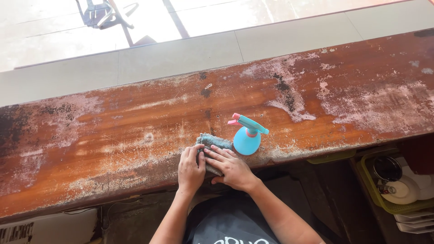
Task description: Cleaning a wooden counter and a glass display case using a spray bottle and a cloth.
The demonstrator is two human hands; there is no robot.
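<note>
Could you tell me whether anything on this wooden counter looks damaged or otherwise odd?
Yes: the wooden counter is badly worn, with whitish flaky patches, scratches and dark spots, heaviest at the right end. Both hands, left hand and right hand, press a grey cloth onto it beside an upright blue spray bottle. Nothing looks spilled.

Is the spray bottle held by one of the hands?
No, the blue spray bottle stands alone on the wooden counter, while both hands press the grey cloth beside it.

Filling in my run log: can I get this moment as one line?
left hand: on grey cloth | right hand: on cloth | spray bottle: upright beside cloth | wooden counter: worn, stained
</note>
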